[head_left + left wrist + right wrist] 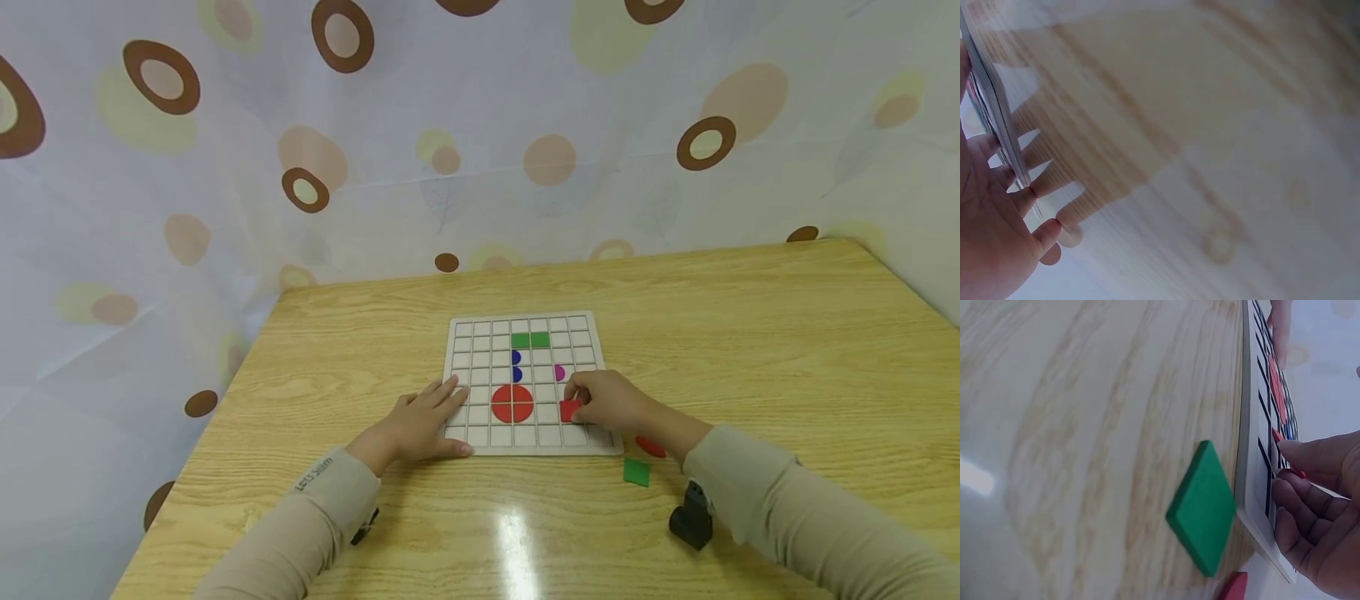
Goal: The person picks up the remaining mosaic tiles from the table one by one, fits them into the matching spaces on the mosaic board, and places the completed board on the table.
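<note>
A white grid board [480, 439] lies flat on the wooden table. My left hand [422, 423] rests on its left edge with the fingers spread. Between thumb and fingers, my right hand [611, 402] pinches a red square tile [569, 411] over the lower right cells. Red quarter-circle pieces [512, 403] form a disc near the board's middle. Above them are two blue half-circles [517, 374], and higher up two green squares [530, 340]. A magenta half-circle [559, 372] lies just left of the right hand's fingers. Whether the red tile touches the board I cannot tell.
Off the board's lower right corner lie a green square tile [636, 472] and a red piece [651, 447], partly under the right forearm. A black device [692, 518] hangs at the right wrist. A patterned curtain [480, 150] stands behind the wooden table [360, 342].
</note>
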A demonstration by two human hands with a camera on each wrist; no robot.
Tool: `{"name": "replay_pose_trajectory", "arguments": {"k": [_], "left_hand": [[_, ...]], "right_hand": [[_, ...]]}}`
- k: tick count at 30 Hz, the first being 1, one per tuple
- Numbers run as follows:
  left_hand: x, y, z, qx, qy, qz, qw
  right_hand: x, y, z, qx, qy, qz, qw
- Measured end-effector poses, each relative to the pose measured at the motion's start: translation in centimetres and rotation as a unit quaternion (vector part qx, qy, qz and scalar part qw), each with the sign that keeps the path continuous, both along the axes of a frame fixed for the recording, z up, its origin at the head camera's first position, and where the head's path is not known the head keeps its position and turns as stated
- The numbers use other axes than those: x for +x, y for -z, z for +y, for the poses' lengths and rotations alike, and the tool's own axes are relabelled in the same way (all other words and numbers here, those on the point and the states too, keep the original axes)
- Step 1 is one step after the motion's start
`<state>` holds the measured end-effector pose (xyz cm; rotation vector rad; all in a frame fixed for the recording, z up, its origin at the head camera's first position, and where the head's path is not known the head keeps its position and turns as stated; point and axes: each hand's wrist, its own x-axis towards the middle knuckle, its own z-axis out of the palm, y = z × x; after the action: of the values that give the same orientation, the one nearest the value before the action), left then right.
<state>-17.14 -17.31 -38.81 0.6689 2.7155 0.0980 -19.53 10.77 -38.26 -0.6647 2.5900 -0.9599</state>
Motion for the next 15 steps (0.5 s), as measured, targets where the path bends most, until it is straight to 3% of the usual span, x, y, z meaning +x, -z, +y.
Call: {"name": "replay_pose_trajectory", "arguments": {"k": [15], "left_hand": [[-0.26,0.33,0.0,-0.001,0.0,0.001,1.0]], "right_hand": [[-0.85,0.34,0.57,0.011,-0.025,-0.016,1.0]]}}
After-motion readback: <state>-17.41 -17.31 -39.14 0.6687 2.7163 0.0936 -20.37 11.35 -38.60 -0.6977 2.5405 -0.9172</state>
